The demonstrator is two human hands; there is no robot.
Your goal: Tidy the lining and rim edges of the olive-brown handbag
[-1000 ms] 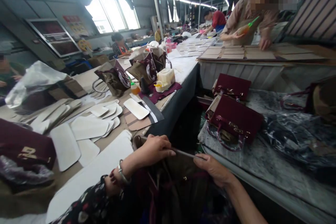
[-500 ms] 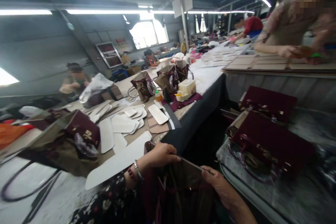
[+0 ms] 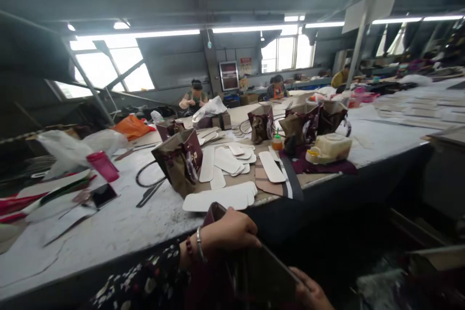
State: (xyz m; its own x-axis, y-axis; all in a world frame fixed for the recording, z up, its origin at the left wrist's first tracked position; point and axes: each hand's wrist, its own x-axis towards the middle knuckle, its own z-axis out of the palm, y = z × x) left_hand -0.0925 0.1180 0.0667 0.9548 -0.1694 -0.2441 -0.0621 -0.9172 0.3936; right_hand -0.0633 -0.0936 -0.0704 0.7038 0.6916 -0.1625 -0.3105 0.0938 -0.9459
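Note:
My left hand (image 3: 232, 231) is closed over the top edge of a dark brown and maroon handbag (image 3: 254, 276) held low in front of me, below the table's edge. My right hand (image 3: 310, 293) grips the same bag's edge at the bottom of the view, partly cut off by the frame. A bracelet and a floral sleeve show on my left arm. On the table just beyond lie white oval insert pieces (image 3: 221, 198) and an upright brown bag with a maroon flap (image 3: 179, 160).
The long worktable (image 3: 119, 227) carries a pink cup (image 3: 103, 164), a phone (image 3: 103, 194), a glue bottle (image 3: 277, 141), a cream container (image 3: 332, 147) and more bags (image 3: 307, 123). Two people (image 3: 194, 97) sit at the far side. A dark gap lies to my right.
The view has swung left, so the maroon bags and the worker on the right have left the frame. Both hands still grip the bag and now sit lower in the view.

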